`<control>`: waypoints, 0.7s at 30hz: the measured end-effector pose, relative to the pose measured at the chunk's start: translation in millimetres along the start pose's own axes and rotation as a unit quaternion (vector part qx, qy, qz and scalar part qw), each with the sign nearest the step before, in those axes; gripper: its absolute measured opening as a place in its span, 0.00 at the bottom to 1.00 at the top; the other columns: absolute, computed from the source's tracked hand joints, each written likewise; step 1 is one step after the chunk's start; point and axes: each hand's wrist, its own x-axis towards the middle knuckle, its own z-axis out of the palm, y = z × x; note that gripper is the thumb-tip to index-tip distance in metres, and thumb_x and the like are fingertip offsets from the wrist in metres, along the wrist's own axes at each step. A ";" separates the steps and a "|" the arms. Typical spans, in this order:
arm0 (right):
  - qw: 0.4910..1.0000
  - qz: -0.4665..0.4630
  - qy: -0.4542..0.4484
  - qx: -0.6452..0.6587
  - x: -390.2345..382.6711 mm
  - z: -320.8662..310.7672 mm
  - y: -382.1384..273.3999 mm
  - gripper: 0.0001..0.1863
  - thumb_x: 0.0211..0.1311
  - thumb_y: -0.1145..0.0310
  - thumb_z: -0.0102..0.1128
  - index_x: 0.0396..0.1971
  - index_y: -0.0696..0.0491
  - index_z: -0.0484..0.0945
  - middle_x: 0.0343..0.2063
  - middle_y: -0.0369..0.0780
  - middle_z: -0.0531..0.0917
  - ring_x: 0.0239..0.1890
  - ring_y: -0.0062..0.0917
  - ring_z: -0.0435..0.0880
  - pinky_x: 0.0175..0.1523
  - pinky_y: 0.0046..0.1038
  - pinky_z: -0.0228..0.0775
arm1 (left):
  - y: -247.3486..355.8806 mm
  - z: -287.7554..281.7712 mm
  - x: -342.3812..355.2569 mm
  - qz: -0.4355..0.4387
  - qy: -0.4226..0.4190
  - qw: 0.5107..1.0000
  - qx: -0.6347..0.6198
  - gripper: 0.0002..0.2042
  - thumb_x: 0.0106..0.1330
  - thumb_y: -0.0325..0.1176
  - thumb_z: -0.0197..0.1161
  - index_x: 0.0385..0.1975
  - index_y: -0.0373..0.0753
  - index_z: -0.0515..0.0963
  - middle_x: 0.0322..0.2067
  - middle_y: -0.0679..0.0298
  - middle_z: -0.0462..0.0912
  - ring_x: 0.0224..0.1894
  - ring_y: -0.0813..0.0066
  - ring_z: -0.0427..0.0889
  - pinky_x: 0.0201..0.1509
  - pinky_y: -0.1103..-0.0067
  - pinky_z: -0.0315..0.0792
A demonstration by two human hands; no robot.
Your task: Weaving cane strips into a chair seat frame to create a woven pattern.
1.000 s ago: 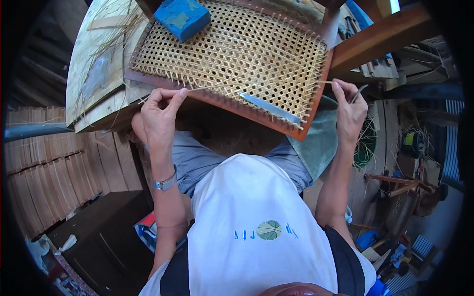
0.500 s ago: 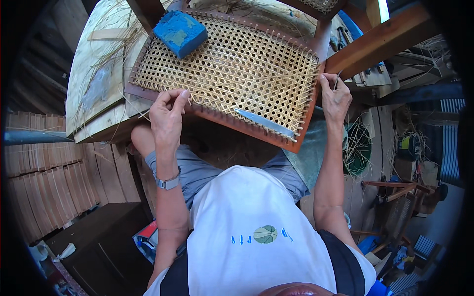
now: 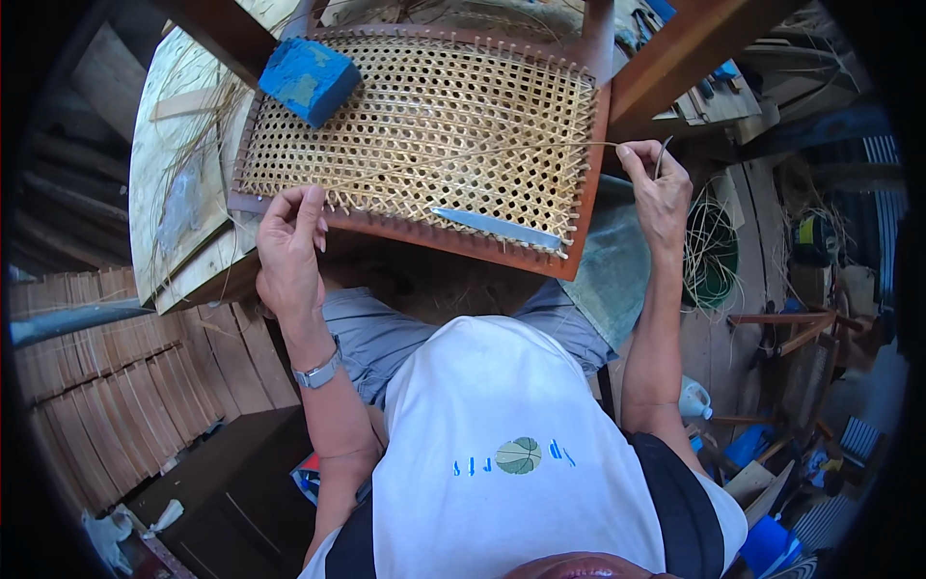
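Note:
A woven cane seat panel (image 3: 424, 116) in a reddish-brown wooden frame lies in front of me, with several pegs along its edges. My right hand (image 3: 661, 193) is beyond the frame's right edge, thumb and forefinger pinching a thin cane strand (image 3: 600, 144). That strand runs leftward across the weave. At the near left edge, my left hand (image 3: 292, 241) has thumb and forefinger pressed together; whatever is between them is too small to make out. A pointed metal blade-like tool (image 3: 497, 228) lies on the weave near the front edge. On the far left corner rests a blue block (image 3: 309, 81).
The panel sits on a pale wooden worktable (image 3: 183, 125) strewn with cane strips. Dark wooden beams (image 3: 714, 58) rise at the back. A coil of cane (image 3: 709, 246) lies to the right, a white jug (image 3: 694, 398) on the floor below. Stacked wooden slats (image 3: 116, 386) stand left.
My right hand has drawn away from the frame, and the strand now shows stretched between it and the panel. The whole panel has shifted left in view.

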 end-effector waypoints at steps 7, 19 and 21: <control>0.998 0.037 -0.038 0.033 -11.7 -11.3 21.7 0.09 0.65 0.66 0.66 0.34 0.58 0.84 0.23 0.28 0.78 0.28 0.10 0.72 0.36 0.16 0.64 | 7.5 12.2 -5.5 0.014 -0.007 1.000 -0.014 0.07 0.71 0.33 0.65 0.36 0.37 0.79 0.24 0.72 0.75 0.23 0.90 0.68 0.24 0.90 0.58; 0.990 0.048 -0.065 0.118 -40.8 -22.5 33.7 0.07 0.66 0.68 0.65 0.35 0.56 0.85 0.23 0.28 0.77 0.27 0.12 0.72 0.36 0.17 0.63 | 25.5 19.4 -21.0 0.069 0.014 0.998 -0.004 0.06 0.72 0.33 0.64 0.37 0.36 0.79 0.26 0.71 0.76 0.24 0.89 0.70 0.25 0.89 0.60; 0.988 0.017 -0.040 0.147 -40.9 -26.5 39.5 0.05 0.66 0.69 0.65 0.36 0.54 0.85 0.24 0.27 0.78 0.23 0.09 0.69 0.31 0.15 0.59 | 31.1 26.5 -21.8 0.068 0.001 0.997 -0.046 0.05 0.72 0.31 0.63 0.36 0.36 0.78 0.26 0.71 0.76 0.24 0.89 0.70 0.25 0.89 0.60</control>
